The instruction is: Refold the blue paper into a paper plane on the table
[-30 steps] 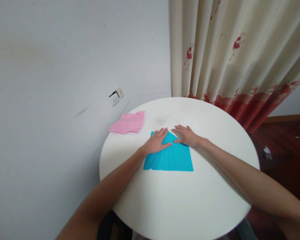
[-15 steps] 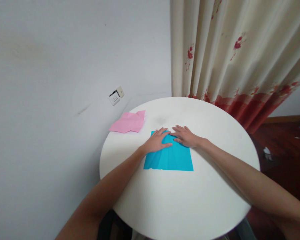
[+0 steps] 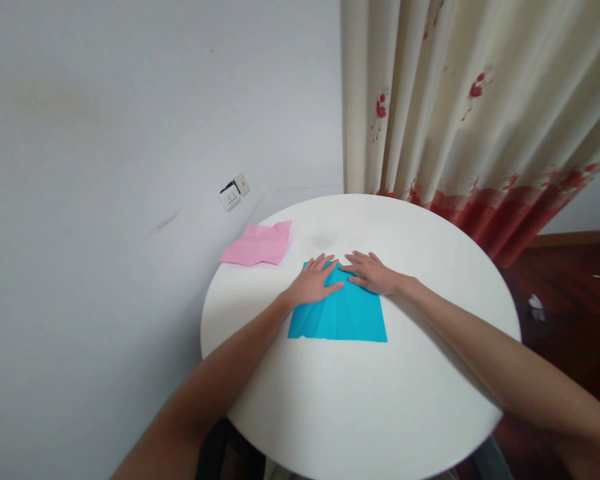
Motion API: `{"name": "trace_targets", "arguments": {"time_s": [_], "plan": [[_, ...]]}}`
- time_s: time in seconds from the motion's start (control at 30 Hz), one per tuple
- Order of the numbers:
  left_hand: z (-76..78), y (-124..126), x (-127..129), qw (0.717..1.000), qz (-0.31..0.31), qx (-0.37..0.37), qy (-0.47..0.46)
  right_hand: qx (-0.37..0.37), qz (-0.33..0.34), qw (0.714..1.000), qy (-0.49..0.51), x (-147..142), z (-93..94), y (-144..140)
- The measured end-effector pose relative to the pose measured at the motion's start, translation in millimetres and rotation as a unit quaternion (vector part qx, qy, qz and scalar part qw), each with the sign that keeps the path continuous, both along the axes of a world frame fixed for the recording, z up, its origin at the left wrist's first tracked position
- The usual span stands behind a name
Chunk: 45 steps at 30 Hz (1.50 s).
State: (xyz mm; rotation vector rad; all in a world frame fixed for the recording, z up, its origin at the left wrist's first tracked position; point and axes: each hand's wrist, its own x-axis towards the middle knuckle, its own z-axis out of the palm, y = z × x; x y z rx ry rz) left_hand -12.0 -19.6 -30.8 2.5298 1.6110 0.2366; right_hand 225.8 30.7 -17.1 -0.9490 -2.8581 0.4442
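A blue paper sheet lies flat on the round white table, with faint creases running down it. My left hand presses palm-down on the sheet's far left part, fingers spread. Beside it, my right hand lies flat on the far right part, fingers pointing left toward the left hand. The fingertips of both hands nearly meet over the top middle of the paper. The far edge of the sheet is hidden under the hands.
A crumpled pink paper rests at the table's far left rim, near the wall. A wall socket sits behind it. A cream curtain with red print hangs at the back right, over dark wooden floor.
My right hand slid slightly left on the blue paper, so its fingertips came closer to the left hand. The paper stayed in place.
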Motion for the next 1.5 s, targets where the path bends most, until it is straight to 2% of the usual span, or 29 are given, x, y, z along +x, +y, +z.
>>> {"name": "trace_targets", "arguments": {"time_s": [0.3,0.5,0.83,1.23,1.37,1.5], "plan": [[-1.2,0.6,-1.5,1.0,-0.003,0.002,0.001,0.004,-0.004,1.0,0.006,-0.6,1.0,-2.1],[0.1,2.3,-1.2,1.0,0.001,-0.004,-0.007,0.016,-0.049,0.998,0.025,-7.4,6.6,-13.3],[2.0,2.3,-3.8,1.0,-0.006,-0.018,-0.003,-0.031,-0.012,0.999,0.016,1.3,5.2,-3.8],[6.6,0.6,-4.7,0.999,-0.012,-0.039,-0.019,-0.093,-0.011,0.996,0.004,14.7,2.5,10.2],[6.9,0.4,-6.1,0.999,-0.012,-0.036,-0.024,-0.096,-0.004,0.995,0.041,21.1,-3.0,17.8],[8.3,-0.1,-6.6,0.999,-0.013,-0.038,-0.028,-0.055,-0.036,0.986,0.153,19.5,-3.3,23.8]]}}
